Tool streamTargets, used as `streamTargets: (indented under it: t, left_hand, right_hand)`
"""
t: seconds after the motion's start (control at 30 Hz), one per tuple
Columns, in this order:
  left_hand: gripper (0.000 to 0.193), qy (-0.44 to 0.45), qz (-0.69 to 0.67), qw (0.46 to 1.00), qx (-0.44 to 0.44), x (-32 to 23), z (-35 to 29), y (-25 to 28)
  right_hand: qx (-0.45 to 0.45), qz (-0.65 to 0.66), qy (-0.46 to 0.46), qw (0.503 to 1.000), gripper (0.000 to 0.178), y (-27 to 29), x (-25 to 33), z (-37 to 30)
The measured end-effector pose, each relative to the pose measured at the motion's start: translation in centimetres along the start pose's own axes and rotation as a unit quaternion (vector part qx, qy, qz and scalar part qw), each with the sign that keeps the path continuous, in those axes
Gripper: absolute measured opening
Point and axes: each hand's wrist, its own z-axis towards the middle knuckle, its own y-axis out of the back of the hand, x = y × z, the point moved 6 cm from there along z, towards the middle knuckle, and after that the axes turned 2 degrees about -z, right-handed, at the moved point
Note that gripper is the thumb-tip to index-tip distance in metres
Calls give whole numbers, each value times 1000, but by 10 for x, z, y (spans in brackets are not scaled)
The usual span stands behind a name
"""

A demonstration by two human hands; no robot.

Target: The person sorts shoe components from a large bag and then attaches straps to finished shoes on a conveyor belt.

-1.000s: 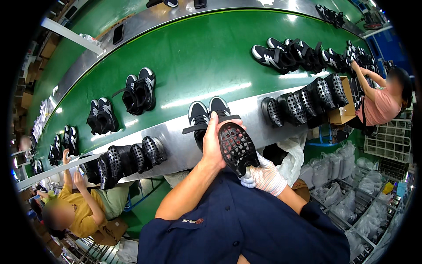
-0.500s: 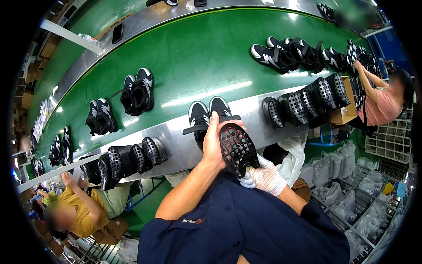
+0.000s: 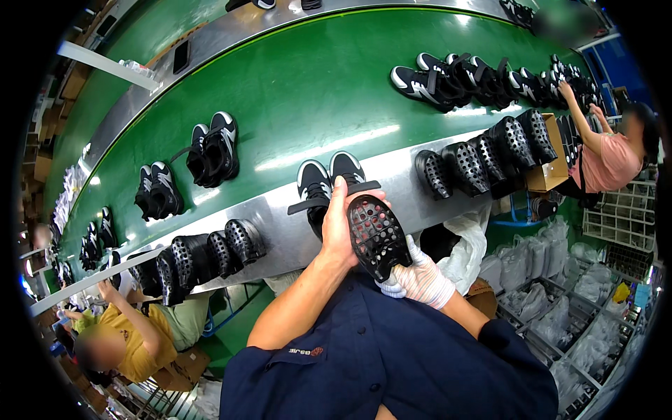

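Observation:
Between both hands, in front of my chest, is a black perforated plastic shoe insert (image 3: 378,234) with a rounded toe end pointing away from me. My bare left hand (image 3: 337,234) is closed along its left side and far end, with some fingers hidden beneath it. In a striped white glove, my right hand (image 3: 422,280) grips its near end on the right. Just beyond, a pair of black sneakers (image 3: 313,180) with silver toes and loose straps stands at the edge of the metal ledge, partly covered by my left hand.
Rows of similar inserts stand on the metal ledge (image 3: 287,220), at left (image 3: 190,259) and right (image 3: 465,168). More sneakers (image 3: 212,150) sit on the green belt (image 3: 301,91). Co-workers sit on both sides, near a cardboard box (image 3: 546,157) at right. Crates with plastic bags (image 3: 539,308) lie lower right.
My hands keep their hold on the insert, almost unmoved. Sneakers on the belt appear slightly farther left. The co-worker at right has shifted their arms apart.

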Motion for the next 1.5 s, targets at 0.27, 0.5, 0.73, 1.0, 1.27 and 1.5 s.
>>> streamTargets:
  t: [0.27, 0.5, 0.73, 1.0, 1.27, 1.5]
  left_hand:
    - [84, -6, 24, 1000, -3, 2, 1, -4]
    - [46, -224, 339, 906, -115, -30, -1, 25]
    - [34, -357, 833, 416, -69, -54, 11, 15]
    - [19, -267, 832, 485, 39, -27, 60, 40]
    - [28, -160, 660, 731, 65, -43, 92, 58]
    - [33, -27, 590, 806, -51, -48, 97, 65]
  right_hand:
    - [132, -62, -56, 988, 54, 8, 1, -1]
    - [8, -279, 94, 956, 30, -15, 31, -15]
    - [-130, -833, 144, 518, 58, -1, 82, 9]
    - [-181, -918, 99, 339, 49, -53, 87, 45]
    - [-224, -921, 265, 176, 15, -6, 70, 116]
    - [-228, -918, 282, 158, 17, -2, 68, 113]
